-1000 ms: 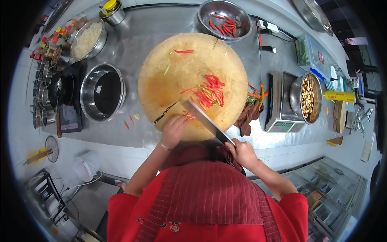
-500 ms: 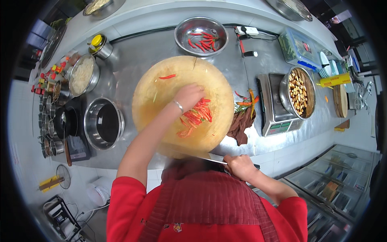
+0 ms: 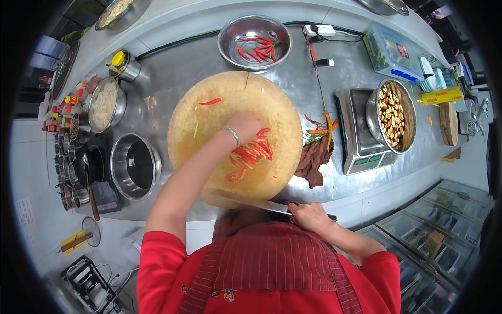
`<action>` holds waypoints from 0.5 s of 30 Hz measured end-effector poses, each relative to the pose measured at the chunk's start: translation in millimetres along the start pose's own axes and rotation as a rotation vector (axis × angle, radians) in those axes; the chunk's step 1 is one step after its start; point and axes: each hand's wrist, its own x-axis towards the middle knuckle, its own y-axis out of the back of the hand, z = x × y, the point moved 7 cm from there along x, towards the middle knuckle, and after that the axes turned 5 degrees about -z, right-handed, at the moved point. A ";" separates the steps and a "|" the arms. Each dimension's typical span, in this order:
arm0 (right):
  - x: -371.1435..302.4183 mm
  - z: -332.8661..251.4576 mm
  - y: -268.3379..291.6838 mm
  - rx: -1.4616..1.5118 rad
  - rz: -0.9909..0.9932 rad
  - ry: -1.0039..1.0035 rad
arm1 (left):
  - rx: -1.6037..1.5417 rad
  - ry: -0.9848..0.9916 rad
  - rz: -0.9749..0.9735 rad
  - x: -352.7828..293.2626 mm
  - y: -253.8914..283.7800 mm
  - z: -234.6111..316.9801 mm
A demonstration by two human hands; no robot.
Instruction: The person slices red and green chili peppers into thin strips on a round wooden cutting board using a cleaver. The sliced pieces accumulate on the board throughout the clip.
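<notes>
A round wooden chopping board (image 3: 209,131) lies on the steel counter. A heap of cut red chillies (image 3: 252,156) sits right of its middle. My left hand (image 3: 246,126), with a bracelet on the wrist, rests fingers-down on the far end of that heap. A single whole red chilli (image 3: 210,101) lies apart near the board's far edge. My right hand (image 3: 308,215) grips the handle of a cleaver (image 3: 251,202), whose blade lies flat along the board's near edge.
A steel bowl of whole red chillies (image 3: 255,36) stands behind the board. An empty steel pot (image 3: 135,166) sits at the left, a bowl of white shreds (image 3: 104,104) beyond it. A brown cloth (image 3: 312,160), a scale (image 3: 355,131) and a bowl of nuts (image 3: 392,116) are at the right.
My left hand has reached forward from the board's near edge onto the chilli heap. My right hand has drawn the cleaver back from the middle of the board to its near edge.
</notes>
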 end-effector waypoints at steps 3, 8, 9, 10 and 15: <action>1.4 -0.4 -0.1 -0.001 0.009 0.013 | 0.038 0.036 0.015 8.0 0.7 -1.7; 3.0 2.3 23.9 0.034 0.078 0.028 | 0.099 0.130 0.151 -3.5 17.7 -32.4; 4.0 3.9 29.3 0.024 0.096 0.032 | 0.133 0.156 0.153 -14.0 11.7 -47.5; 5.1 5.1 34.2 0.012 0.112 0.037 | 0.165 0.184 0.156 -26.5 -0.4 -66.7; 8.4 25.8 46.7 0.071 0.235 -0.030 | 0.104 0.324 0.258 -117.8 -7.0 -96.5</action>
